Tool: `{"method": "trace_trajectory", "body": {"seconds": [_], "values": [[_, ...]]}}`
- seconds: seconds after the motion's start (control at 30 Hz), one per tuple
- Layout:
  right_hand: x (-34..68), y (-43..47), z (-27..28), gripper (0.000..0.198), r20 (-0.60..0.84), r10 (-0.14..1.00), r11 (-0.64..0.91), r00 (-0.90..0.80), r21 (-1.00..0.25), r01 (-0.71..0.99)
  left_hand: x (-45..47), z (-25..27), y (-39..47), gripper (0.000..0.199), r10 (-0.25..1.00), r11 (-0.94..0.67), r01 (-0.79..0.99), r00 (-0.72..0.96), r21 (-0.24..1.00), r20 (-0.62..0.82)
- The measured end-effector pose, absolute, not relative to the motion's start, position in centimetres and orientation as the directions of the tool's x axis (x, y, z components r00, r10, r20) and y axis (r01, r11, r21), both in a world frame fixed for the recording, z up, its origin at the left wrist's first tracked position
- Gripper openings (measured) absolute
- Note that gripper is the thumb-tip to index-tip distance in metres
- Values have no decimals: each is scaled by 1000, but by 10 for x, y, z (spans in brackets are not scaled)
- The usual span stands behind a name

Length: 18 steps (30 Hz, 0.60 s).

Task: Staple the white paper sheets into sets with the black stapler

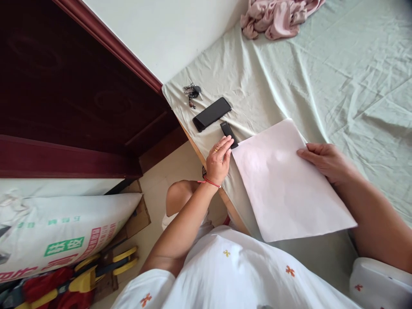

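My right hand [328, 161] grips a sheet of white paper [286, 184] by its right edge, thumb on top and the other fingers hidden beneath. The sheet is blank on the side facing me and tilts over the edge of the bed toward my lap. My left hand [219, 159], with a ring and a red wrist cord, has its fingers stretched out. Its fingertips touch the lower end of a small black oblong device [228, 132] lying on the sheeted surface. The paper's left corner is close beside those fingertips.
A black phone [212, 113] and a bunch of keys [193, 92] lie on the pale green bedsheet [273, 86]. Pink cloth [278, 19] is bunched at the far side. Left are a dark red wooden panel [80, 86] and a white printed sack [64, 231] on the floor.
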State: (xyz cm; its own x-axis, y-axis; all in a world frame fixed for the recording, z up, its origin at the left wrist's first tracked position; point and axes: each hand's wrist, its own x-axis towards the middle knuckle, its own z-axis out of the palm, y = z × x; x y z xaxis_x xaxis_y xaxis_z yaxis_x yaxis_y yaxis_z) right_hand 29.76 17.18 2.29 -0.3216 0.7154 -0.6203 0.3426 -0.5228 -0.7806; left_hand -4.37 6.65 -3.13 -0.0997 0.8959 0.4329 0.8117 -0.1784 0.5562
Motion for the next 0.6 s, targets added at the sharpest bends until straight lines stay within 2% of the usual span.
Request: {"method": "trace_trajectory", "body": {"seconds": [0.23, 0.4, 0.5, 0.6], "values": [[296, 171, 27, 19, -639, 709, -555, -299, -767, 322, -53, -44, 73, 35, 862, -234, 774, -115, 589, 494], [297, 174, 23, 21, -652, 691, -566, -312, -756, 327, -52, -42, 70, 45, 846, -253, 846, -42, 469, 532], [298, 176, 19, 24, -652, 693, -558, -309, -756, 343, -50, -38, 67, 52, 887, -193, 896, -15, 399, 461], [298, 176, 18, 24, -633, 707, -532, -315, -770, 353, -49, -35, 65, 57, 914, -140, 911, -32, 387, 405]]}}
